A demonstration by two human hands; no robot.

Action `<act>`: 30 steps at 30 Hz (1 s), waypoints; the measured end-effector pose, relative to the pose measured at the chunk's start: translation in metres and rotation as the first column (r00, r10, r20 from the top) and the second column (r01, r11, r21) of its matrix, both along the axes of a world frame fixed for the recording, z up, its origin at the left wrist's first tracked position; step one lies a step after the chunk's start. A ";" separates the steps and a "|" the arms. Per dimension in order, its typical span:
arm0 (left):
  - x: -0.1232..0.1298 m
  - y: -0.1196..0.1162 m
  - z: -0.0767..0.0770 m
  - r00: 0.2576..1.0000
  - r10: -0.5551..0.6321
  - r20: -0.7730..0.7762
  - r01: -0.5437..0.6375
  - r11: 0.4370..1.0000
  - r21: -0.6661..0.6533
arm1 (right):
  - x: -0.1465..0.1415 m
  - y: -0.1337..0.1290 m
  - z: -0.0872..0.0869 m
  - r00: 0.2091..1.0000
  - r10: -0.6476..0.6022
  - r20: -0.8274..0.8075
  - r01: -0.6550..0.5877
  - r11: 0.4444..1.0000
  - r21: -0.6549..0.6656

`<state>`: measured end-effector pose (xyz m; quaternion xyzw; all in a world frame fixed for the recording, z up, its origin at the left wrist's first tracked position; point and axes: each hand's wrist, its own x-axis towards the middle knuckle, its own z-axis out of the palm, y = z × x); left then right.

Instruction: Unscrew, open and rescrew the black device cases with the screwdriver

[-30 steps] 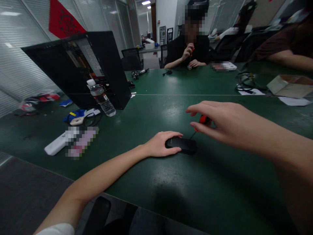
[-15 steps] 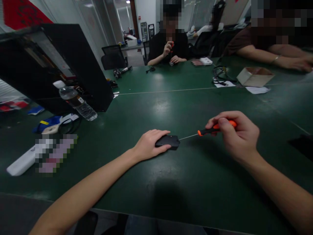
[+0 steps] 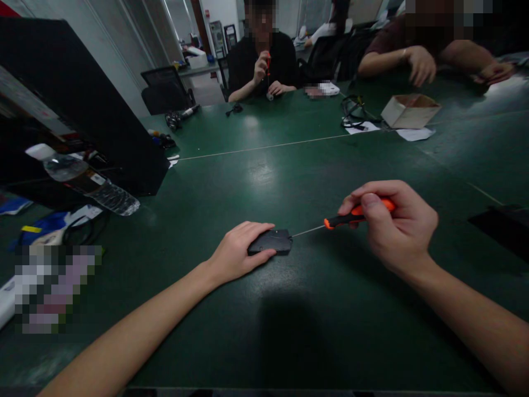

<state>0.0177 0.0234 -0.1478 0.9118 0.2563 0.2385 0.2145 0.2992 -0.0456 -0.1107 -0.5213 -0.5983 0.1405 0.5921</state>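
A flat black box-shaped piece [image 3: 270, 242] lies on the green table [image 3: 231, 342], gripped along its sides by the thumb and fingers of my left hand [image 3: 235, 251]. My right hand [image 3: 399, 223] is closed around the orange and black handle of a screwdriver [image 3: 343, 219]. Its thin metal shaft points left, almost level, and the tip meets the right end of the black piece. Whether the tip sits in a screw or a slot is too small to tell.
At the left a clear bottle [image 3: 88, 182] leans by a tall black case [image 3: 95, 105]. An open cardboard box [image 3: 407, 113] and cables [image 3: 357, 110] lie at the far right. Across the table, a person [image 3: 264, 60] holds another screwdriver; a second person's hand [image 3: 421, 63] is by the box.
My view has shifted, so most things sit further left in the picture. Both hands keep their holds, with the screwdriver tip still at the black piece. The second person's hand has lifted near the box.
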 end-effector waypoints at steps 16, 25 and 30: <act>0.002 0.001 0.002 0.999 -0.034 -0.001 0.034 0.999 0.007 | 0.002 -0.001 0.000 0.996 0.061 0.071 -0.072 0.984 0.166; 0.003 0.001 0.000 0.999 -0.038 0.025 0.038 0.999 0.024 | 0.007 0.007 -0.004 0.995 0.022 0.099 -0.048 0.960 0.275; 0.002 0.002 -0.001 0.999 -0.036 0.024 0.035 0.999 0.039 | 0.009 0.008 -0.003 0.995 0.031 0.091 -0.057 0.952 0.300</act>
